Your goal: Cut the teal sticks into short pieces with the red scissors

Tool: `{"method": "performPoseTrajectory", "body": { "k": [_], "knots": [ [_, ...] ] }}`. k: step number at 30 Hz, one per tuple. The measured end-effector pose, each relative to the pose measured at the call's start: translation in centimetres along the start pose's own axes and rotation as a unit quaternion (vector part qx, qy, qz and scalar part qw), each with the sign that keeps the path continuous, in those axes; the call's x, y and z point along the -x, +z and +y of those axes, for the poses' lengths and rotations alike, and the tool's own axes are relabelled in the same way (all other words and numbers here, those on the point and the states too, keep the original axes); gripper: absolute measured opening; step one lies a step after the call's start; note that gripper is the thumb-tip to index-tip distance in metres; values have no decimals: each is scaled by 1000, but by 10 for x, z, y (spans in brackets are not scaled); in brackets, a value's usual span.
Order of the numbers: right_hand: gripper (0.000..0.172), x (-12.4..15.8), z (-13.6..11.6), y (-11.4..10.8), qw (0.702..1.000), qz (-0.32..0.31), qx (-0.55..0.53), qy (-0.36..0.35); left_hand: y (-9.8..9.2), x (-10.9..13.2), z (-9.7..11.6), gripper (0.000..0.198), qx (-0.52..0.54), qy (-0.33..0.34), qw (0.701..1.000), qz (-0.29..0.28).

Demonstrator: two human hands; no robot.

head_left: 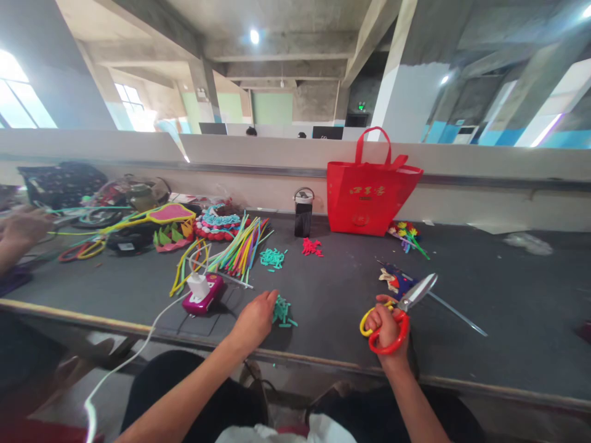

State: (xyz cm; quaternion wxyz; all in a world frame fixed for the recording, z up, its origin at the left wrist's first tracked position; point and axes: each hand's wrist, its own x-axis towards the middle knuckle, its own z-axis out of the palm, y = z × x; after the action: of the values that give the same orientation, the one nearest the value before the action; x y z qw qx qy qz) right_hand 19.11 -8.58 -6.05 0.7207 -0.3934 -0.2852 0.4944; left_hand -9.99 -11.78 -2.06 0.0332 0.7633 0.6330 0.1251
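My right hand point(386, 324) is closed around scissors point(401, 312) with one red and one yellow handle loop, blades pointing up and right above the dark table point(484, 289). My left hand point(257, 317) rests on the table near its front edge, fingers curled down onto a small pile of teal cut pieces point(282, 312). Whether those fingers pinch a piece is hidden.
Further back lie a teal pile point(272, 258), a red pile point(311, 247), a bundle of coloured pipe cleaners point(240, 249), a magenta glue gun point(203, 293) with white cord, a dark cup point(303, 213), a red tote bag point(367, 191). Another person's hand point(21, 227) is at the far left.
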Motion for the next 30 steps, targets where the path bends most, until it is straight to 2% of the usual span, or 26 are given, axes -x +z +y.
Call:
{"method": "performPoseTrajectory", "body": {
  "k": [2, 4, 6, 7, 9, 11, 13, 15, 18, 23, 26, 30],
  "knots": [
    [24, 0, 0, 1, 1000, 0, 2, -1, 2, -10, 4, 37, 21, 5, 999, 33],
    [23, -1, -1, 2, 1000, 0, 5, -3, 5, -13, 3, 37, 54, 15, 993, 106],
    [23, 0, -1, 2, 1000, 0, 8, -4, 13, -10, -1, 49, 72, 19, 982, 173],
    [23, 0, -1, 3, 1000, 0, 10, -5, 19, -6, -3, 61, 68, 16, 980, 184],
    [24, 1, -1, 2, 1000, -1, 12, -5, 33, 0, -3, 83, 36, 4, 987, 156],
    [25, 2, -1, 2, 1000, -3, 14, -5, 47, 4, 4, 91, 1, 4, 993, 117],
    [26, 2, -1, 1, 1000, -5, 16, -5, 57, 1, 18, 90, -24, 10, 996, 86],
    [27, 2, -1, 1, 1000, -5, 17, -7, 61, -8, 34, 80, -34, 15, 998, 59],
    [27, 1, 0, 1, 1000, -6, 17, -10, 65, -31, 60, 68, -23, 27, 999, 41],
    [29, -1, 0, 1, 1000, -11, 19, -10, 77, -77, 88, 66, 34, 23, 999, 24],
    [29, -1, 1, 1, 1000, -6, 18, -11, 78, -104, 93, 64, 58, 19, 998, 30],
    [25, -3, 2, 2, 1000, -1, 16, -8, 62, -138, 79, 52, 109, 21, 993, 36]
  ]
}}
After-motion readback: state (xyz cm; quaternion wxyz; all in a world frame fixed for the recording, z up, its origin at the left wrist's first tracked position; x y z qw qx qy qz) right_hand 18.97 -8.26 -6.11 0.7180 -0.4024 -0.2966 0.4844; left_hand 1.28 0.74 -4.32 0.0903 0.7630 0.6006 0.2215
